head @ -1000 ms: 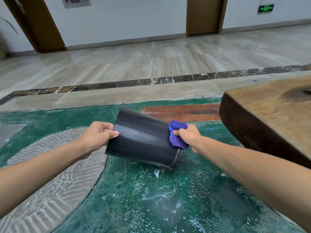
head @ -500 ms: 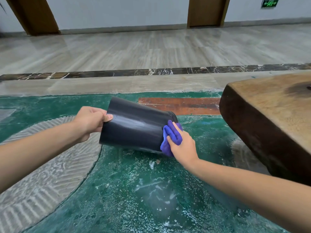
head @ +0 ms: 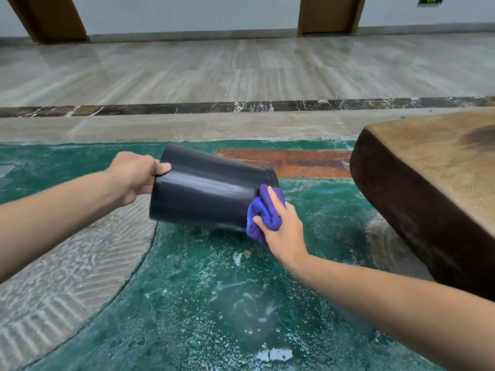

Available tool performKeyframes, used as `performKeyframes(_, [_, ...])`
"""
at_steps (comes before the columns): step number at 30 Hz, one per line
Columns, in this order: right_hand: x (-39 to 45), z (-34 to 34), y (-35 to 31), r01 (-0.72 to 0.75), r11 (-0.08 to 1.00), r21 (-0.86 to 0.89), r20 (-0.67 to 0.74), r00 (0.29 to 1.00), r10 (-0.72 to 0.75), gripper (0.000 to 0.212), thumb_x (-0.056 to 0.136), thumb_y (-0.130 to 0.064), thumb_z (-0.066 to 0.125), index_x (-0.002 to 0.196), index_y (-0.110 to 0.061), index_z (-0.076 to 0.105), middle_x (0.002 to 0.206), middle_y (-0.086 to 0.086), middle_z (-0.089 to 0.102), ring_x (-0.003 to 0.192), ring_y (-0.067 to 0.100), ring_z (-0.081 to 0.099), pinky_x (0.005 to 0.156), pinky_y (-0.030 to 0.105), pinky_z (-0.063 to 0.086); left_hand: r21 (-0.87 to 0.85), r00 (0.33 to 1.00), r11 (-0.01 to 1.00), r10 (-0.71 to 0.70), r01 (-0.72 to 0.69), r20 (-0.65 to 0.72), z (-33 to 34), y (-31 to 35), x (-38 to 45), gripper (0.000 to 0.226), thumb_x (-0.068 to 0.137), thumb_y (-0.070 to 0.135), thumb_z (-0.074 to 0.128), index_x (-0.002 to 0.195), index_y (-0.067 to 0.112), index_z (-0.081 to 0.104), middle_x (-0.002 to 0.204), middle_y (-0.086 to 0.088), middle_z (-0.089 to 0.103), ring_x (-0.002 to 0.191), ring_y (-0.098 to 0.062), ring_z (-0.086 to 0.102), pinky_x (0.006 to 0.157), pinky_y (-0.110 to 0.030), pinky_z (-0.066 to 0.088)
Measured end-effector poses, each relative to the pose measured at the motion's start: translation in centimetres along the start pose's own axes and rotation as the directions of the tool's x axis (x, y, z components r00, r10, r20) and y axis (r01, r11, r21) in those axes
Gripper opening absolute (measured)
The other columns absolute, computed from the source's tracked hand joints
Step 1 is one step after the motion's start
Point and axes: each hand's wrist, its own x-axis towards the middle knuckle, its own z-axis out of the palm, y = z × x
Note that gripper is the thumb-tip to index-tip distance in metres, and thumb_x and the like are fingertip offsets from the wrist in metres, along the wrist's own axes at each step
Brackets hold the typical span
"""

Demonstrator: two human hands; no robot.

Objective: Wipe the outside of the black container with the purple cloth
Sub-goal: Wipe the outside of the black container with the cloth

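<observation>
In the head view the black container (head: 206, 190) lies tipped on its side above the green floor (head: 203, 303), its base end lower than a second ago. The left hand (head: 135, 176) grips the open rim, thumb curled over it. The right hand (head: 284, 228), which was at the upper edge, now presses the bunched purple cloth (head: 263, 214) against the lower wall near the base, fingers curled into it. The wooden block (head: 428, 183) sits to the right.

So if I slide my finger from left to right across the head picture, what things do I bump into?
left hand → black container → purple cloth → right hand → wooden block
</observation>
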Motion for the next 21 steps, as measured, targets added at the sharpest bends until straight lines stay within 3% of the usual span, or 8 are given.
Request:
performKeyframes(2, [0.4,0.4,-0.1,-0.014,1.0,0.007,-0.008,1.0,0.014,0.072,0.091,-0.013,0.072,0.15,-0.043,0.044,0.138,0.001,0.049,0.122,0.01,0.052,0.082,-0.013,0.026,-0.028,1.0,1.0,-0.002,0.001,-0.011,-0.3,-0.3,0.5,0.008,0.085,0.003,0.07,0.092,0.003,0.067,0.083,-0.009,0.07,0.049,-0.009,0.068,0.048,-0.022,0.057])
performKeyframes(6, [1.3,0.5,-0.6,-0.037,0.999,0.017,-0.017,0.999,0.037,0.071,0.089,-0.009,0.071,0.149,-0.04,0.048,0.135,-0.002,0.053,0.118,0.007,0.055,0.078,-0.014,0.028,-0.02,0.997,0.998,0.065,-0.064,0.046,-1.0,-1.7,0.3,0.008,0.09,0.012,0.065,0.096,0.009,0.071,0.095,-0.006,0.073,0.081,-0.018,0.068,0.069,-0.029,0.053])
performKeyframes(8, [1.9,0.1,-1.0,-0.025,0.999,0.024,-0.002,1.0,0.025,0.069,0.088,-0.006,0.07,0.148,-0.035,0.052,0.138,-0.014,0.054,0.12,-0.005,0.055,0.076,-0.013,0.03,0.026,0.986,0.994,0.102,-0.106,0.128,-1.8,-2.8,-0.4,0.01,0.092,0.017,0.063,0.093,0.011,0.071,0.093,-0.002,0.075,0.089,-0.018,0.068,0.072,-0.03,0.053])
performKeyframes(11, [2.5,-0.5,-1.3,-0.007,0.999,0.05,0.014,1.0,0.006,0.067,0.086,-0.003,0.068,0.144,-0.035,0.057,0.133,-0.034,0.05,0.102,-0.037,0.046,0.07,-0.011,0.034,0.132,0.951,0.968,0.175,-0.213,0.254,-3.6,-4.7,-1.4,0.014,0.092,0.017,0.065,0.105,0.013,0.071,0.1,0.001,0.078,0.096,-0.012,0.073,0.072,-0.023,0.059])
performKeyframes(15, [2.6,-0.6,-1.6,0.009,1.0,0.005,0.05,0.999,-0.01,0.064,0.085,-0.003,0.067,0.13,-0.047,0.065,0.101,-0.063,0.05,0.092,-0.036,0.05,0.066,-0.009,0.037,0.301,0.941,0.928,0.118,-0.219,0.318,-4.9,-6.8,-2.3,0.016,0.092,0.013,0.065,0.097,-0.002,0.063,0.097,-0.026,0.072,0.095,-0.023,0.073,0.082,-0.028,0.058])
performKeyframes(18, [3.6,-1.2,-3.1,0.075,0.992,-0.098,0.088,0.994,-0.066,0.06,0.087,-0.01,0.072,0.137,-0.043,0.061,0.126,-0.038,0.055,0.112,-0.015,0.056,0.082,0.0,0.039,0.316,0.95,0.906,0.216,-0.281,0.227,-4.2,-6.4,-2.8,0.019,0.094,0.009,0.063,0.086,-0.008,0.058,0.094,-0.032,0.07,0.087,-0.035,0.071,0.09,-0.049,0.056])
performKeyframes(19, [4.2,-1.6,-3.5,0.086,0.989,-0.124,0.106,0.992,-0.073,0.061,0.087,-0.012,0.073,0.141,-0.037,0.06,0.135,-0.026,0.057,0.123,-0.005,0.054,0.093,0.005,0.037,0.29,0.942,0.901,0.274,-0.322,0.193,-3.9,-5.7,-3.0,0.015,0.094,0.008,0.062,0.083,-0.002,0.061,0.084,-0.024,0.072,0.078,-0.027,0.07,0.087,-0.05,0.054])
performKeyframes(21, [5.6,-2.7,-4.6,0.058,0.994,-0.093,0.112,0.993,-0.048,0.057,0.086,-0.01,0.074,0.139,-0.029,0.063,0.141,-0.011,0.06,0.13,0.008,0.056,0.109,0.022,0.041,0.223,0.917,0.891,0.371,-0.396,0.147,-2.9,-3.6,-2.8,0.018,0.095,0.007,0.06,0.077,0.01,0.063,0.063,0.006,0.07,0.058,-0.002,0.06,0.068,-0.034,0.049])
